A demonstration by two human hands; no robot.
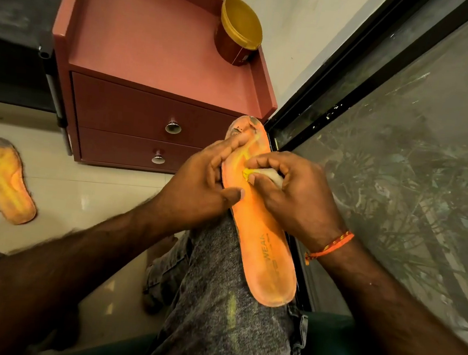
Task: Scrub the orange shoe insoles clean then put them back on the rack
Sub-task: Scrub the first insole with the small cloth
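Two orange insoles are in view, near a red-brown drawer cabinet [141, 62] that carries a gold-lidded tin [239, 32] at its back corner. One insole [262, 231] lies along the person's grey-trousered knee [215, 304], heel end nearest, printed lettering on it, toe end grimy and worn with yellow streaks. The other insole [4, 179] lies well apart on the tiled floor [83, 191], dirty at its far end. The left hand [197, 185] clasps the knee insole's edge; the right hand [294, 191] is closed around a pale cloth [273, 175] pressed onto it.
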